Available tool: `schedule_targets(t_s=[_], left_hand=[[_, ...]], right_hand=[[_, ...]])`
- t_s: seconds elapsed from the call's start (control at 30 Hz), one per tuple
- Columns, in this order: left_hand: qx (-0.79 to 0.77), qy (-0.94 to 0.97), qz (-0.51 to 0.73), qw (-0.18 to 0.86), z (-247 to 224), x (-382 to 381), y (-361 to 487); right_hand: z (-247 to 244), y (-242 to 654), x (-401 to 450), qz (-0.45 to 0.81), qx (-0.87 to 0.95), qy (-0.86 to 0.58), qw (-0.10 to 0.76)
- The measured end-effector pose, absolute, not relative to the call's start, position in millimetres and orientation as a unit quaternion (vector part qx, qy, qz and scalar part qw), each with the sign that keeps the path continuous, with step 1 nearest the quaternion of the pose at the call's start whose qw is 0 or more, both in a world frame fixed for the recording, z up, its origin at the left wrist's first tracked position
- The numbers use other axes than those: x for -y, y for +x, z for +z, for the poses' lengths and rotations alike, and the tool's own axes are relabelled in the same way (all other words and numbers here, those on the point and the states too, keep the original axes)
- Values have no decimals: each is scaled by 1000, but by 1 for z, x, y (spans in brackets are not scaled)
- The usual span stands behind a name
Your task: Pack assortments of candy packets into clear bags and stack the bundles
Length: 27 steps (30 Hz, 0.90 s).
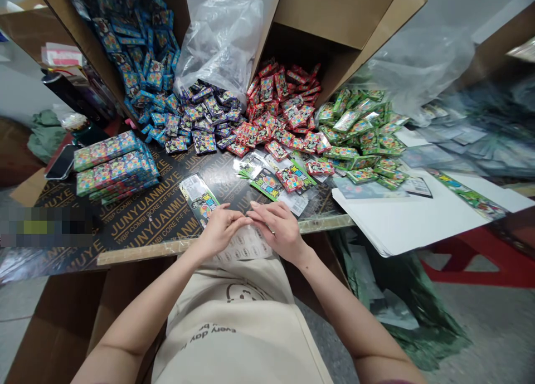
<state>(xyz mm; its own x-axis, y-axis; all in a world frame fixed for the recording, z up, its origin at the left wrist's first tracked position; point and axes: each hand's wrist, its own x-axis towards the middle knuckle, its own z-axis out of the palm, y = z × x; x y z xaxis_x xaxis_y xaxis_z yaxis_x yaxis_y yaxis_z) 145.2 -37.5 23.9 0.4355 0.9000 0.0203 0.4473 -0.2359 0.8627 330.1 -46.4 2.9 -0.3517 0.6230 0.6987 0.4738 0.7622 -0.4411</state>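
My left hand [221,228] and my right hand [281,231] meet at the table's front edge, fingertips pinched close together. What lies between the fingertips is too small to tell. Beneath them a sheet of round clear stickers [242,246] hangs over the edge onto the apron. A flat printed packet [198,197] lies on the table just beyond my left hand. Past my right hand are loose printed packets [267,184] with a red box [292,179] on top.
Small boxes in blue [154,74], purple [204,141], red [267,97] and green [370,141] form heaps along the back. Stacked packs [111,169] stand at left near a phone [61,162]. White sheets [384,222] overhang the edge at right.
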Motion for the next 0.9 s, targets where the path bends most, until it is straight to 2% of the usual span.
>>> schedule_targets(t_s=[0.13,0.23,0.37,0.5,0.6,0.7,0.9], left_hand=[[-460,637,290,546,23,38,145],[-459,595,292,592,25,39,145],[-466,603,300,574,27,43,144],[-488,667,294,480,25,46,143],[-472,740,251,408,23,47,142],[-455,770,227,385,21,47,142],[-463,716,250,459,19,47,142]], right_hand=[[-1,328,48,59,807,-308,501],[2,326,50,72,800,-310,509],[8,326,49,193,762,-389,481],[10,329,47,307,756,-388,428],[11,330,48,299,783,-384,386],[13,328,51,268,803,-387,365],[6,325,51,145,830,-350,409]])
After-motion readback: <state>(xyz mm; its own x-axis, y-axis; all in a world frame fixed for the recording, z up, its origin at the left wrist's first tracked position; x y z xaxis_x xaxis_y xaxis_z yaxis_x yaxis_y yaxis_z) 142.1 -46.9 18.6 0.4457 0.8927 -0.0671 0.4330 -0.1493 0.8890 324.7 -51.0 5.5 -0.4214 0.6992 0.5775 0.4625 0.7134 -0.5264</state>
